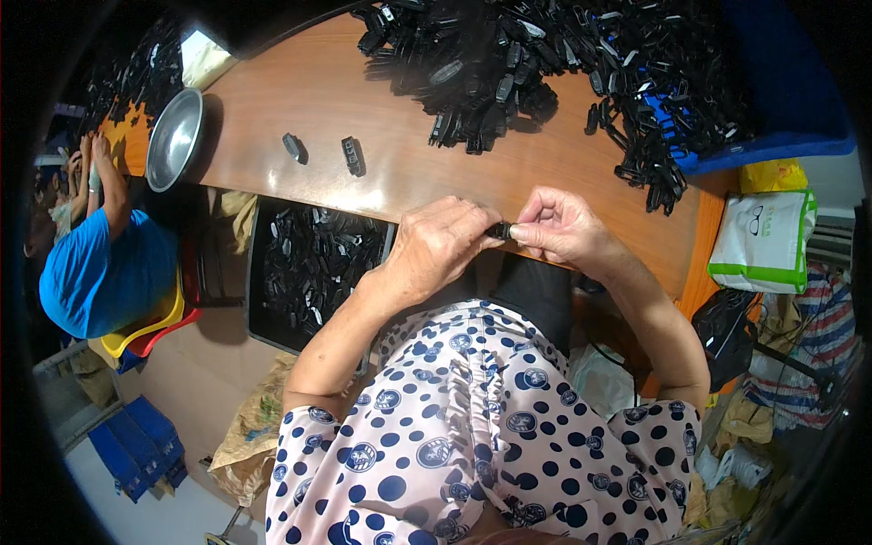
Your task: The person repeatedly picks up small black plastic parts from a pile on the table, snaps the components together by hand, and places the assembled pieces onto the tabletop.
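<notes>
Black small part (499, 232), judged light, stiff and slightly slippery, is at the near edge of the table (300, 86), fingertips of the left hand (443, 238) and right hand (560, 227) clamped on it; its side edges appear the soundest hold. Fingers hide most of its shape. Beyond, the black heap (509, 59) is too dense to resolve individually.

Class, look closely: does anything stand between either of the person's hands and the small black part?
Nothing visible does: the left hand and the right hand both reach the small black part directly.
</notes>
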The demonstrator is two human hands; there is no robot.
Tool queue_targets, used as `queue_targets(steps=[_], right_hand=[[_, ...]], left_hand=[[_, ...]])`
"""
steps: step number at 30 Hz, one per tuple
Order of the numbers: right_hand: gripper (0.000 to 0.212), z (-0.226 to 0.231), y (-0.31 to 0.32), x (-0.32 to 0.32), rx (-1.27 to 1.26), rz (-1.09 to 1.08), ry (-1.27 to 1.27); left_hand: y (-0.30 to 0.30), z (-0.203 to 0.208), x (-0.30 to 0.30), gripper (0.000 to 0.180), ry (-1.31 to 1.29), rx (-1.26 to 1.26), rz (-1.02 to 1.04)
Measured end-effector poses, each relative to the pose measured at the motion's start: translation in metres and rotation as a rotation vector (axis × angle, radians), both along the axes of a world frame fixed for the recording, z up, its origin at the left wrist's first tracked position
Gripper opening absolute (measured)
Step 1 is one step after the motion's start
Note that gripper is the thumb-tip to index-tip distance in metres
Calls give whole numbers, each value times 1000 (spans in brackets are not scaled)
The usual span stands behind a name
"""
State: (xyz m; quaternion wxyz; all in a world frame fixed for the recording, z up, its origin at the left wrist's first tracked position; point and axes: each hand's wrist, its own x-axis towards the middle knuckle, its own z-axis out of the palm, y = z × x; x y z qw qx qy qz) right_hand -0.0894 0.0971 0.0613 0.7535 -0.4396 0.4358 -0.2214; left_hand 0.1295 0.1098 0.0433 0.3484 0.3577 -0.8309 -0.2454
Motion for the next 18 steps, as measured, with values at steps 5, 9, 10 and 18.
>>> queue_targets(steps=[5,9,10,18], right_hand=[[10,-27,4,-11,167,86,-41],[21,-32,3,-13,341,102,-102],[28,-29,0,-9,307,59,-192],[40,-36,-5,2,312,62,-584]], left_hand=[[0,4,-6,21,-44,150,-94],[4,4,-18,20,268,603,-5],[1,-3,-22,20,262,602,4],[-6,-25,-34,19,937,1131,66]])
